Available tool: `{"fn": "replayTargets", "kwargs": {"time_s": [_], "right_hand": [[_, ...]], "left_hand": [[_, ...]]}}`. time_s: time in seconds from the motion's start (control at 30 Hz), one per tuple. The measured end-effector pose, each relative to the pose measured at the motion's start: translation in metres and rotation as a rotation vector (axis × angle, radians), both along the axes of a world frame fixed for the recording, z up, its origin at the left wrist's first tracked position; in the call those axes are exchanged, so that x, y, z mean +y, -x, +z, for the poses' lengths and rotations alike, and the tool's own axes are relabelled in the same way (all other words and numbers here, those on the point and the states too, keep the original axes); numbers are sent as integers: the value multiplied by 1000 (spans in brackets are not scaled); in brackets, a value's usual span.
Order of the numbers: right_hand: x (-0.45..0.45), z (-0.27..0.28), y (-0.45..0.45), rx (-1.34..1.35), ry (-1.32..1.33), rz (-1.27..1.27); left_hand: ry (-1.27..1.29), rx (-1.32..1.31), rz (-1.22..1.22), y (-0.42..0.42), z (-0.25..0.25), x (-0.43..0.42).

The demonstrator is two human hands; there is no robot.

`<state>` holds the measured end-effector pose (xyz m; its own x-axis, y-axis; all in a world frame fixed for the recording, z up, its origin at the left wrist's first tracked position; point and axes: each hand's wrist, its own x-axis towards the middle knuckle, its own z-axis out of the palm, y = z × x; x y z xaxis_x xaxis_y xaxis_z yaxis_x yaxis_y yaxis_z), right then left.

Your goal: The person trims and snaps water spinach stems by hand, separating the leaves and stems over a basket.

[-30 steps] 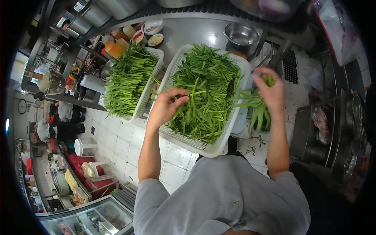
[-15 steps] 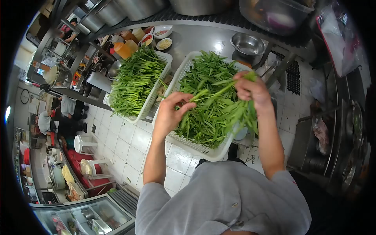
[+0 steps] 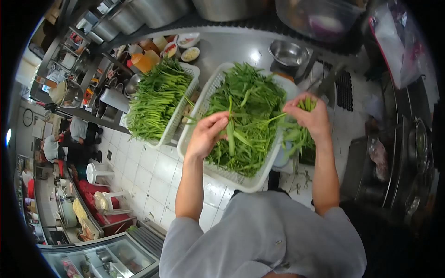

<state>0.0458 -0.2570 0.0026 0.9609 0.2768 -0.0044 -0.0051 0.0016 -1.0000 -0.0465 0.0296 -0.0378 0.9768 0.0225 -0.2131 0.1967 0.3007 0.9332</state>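
Observation:
My left hand (image 3: 208, 134) is closed in a pinch on a green stem of water spinach (image 3: 231, 127) and hovers over the left part of a white plastic basket (image 3: 252, 184). Loose leafy water spinach (image 3: 245, 88) fills that basket. At its right side, my right hand (image 3: 311, 116) is wrapped round a bunch of water spinach (image 3: 299, 139), whose leaves hang below the fist. One thin stem reaches from the right fingertips toward the middle of the basket. A second white basket (image 3: 180, 116) on the left holds water spinach (image 3: 157, 99) lined up with its stems together.
A metal bowl (image 3: 289, 52) stands behind the right basket. Small bowls (image 3: 190, 54) and orange bottles (image 3: 141, 61) are at the back left. A shelf with large pots (image 3: 157, 11) overhangs the counter. White stools (image 3: 98, 173) and people (image 3: 79, 128) are farther left.
My hands have drawn slightly farther apart, the right one moving right and down. The strand that ran from my left fingers toward the right hand has gone; a stem now points upright there.

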Motion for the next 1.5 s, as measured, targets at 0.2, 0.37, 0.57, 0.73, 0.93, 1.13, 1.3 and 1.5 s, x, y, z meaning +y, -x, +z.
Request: {"fn": "replayTargets", "kwargs": {"time_s": [0.2,0.37,0.57,0.73,0.93,1.13,1.3,1.5], "right_hand": [[36,7,4,-255,24,171],[14,14,-3,-71,-337,277],[-5,-18,-15,59,-180,147],[-18,-42,-29,-208,117,-43],[-44,-28,-8,-34,-411,-125],[-11,-54,-12,95,-458,-79],[34,-60,-25,283,-825,160],[60,-62,-23,216,-678,230]], "left_hand": [[-183,-147,-175,-14,14,-34],[-528,-166,-48,-13,27,-29],[-928,-281,-26,-6,-13,-5],[-1109,-421,-364,-9,-35,-43],[-1130,-434,-349,-17,-36,-43],[-585,-103,-8,-35,18,-5],[-403,-154,-8,-40,27,-1],[-346,-111,23,-34,29,-3]]}}
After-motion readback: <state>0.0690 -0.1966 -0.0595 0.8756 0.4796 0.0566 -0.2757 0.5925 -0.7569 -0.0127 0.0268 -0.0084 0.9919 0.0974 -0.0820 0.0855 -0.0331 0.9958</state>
